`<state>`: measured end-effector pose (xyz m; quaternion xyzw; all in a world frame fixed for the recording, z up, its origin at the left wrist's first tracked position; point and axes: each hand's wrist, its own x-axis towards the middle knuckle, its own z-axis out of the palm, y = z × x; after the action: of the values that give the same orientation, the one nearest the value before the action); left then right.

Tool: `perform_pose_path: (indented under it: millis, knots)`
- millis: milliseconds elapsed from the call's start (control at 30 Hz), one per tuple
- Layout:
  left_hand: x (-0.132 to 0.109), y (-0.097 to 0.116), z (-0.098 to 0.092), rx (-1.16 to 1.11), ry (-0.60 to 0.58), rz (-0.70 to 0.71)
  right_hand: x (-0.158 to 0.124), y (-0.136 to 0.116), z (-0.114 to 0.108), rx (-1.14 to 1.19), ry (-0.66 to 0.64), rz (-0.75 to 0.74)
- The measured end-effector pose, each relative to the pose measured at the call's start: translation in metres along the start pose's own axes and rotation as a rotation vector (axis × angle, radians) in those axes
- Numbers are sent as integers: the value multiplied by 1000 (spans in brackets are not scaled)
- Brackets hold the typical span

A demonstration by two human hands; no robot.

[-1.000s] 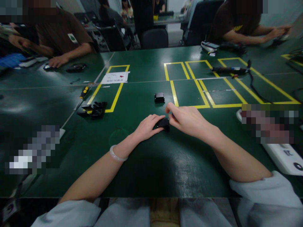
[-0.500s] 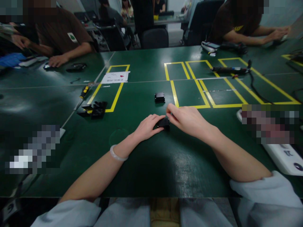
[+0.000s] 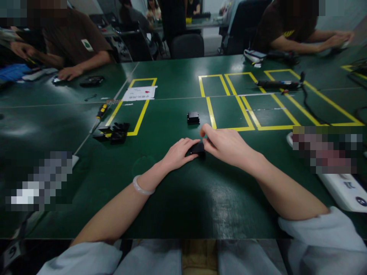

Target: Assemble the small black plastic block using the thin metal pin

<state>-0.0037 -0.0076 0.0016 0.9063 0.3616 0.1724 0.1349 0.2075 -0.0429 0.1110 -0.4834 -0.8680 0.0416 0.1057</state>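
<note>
My left hand [image 3: 180,154] grips a small black part [image 3: 197,149] between thumb and fingers, low over the green table. At the part's right end is my right hand [image 3: 223,143], its thumb and forefinger bent together; whatever lies between those fingertips is too small to make out. Just beyond my hands, a second small black block [image 3: 193,118] rests on the table. Several black pieces [image 3: 116,133] lie in a group to the left, over the corner of a yellow taped outline.
A yellow-and-black screwdriver [image 3: 102,111] and a white paper [image 3: 139,93] lie at the left. A black corded tool [image 3: 279,84] is at the back right, and a white device [image 3: 341,191] at the near right. Two people sit across the green table [image 3: 172,210].
My right hand has shifted very slightly left along the black part. My left hand keeps its grip, and the block and the group of pieces have not moved.
</note>
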Motion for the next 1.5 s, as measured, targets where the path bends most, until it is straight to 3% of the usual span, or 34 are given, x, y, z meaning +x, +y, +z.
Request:
perform_pose_path:
  millis: [867, 1500]
  knots:
    - [0, -2, 2, -13, -7, -9, 0, 0, 2, 11, 2, -5]
    - [0, -1, 0, -9, -6, 2, 1, 8, 3, -115, -13, 27]
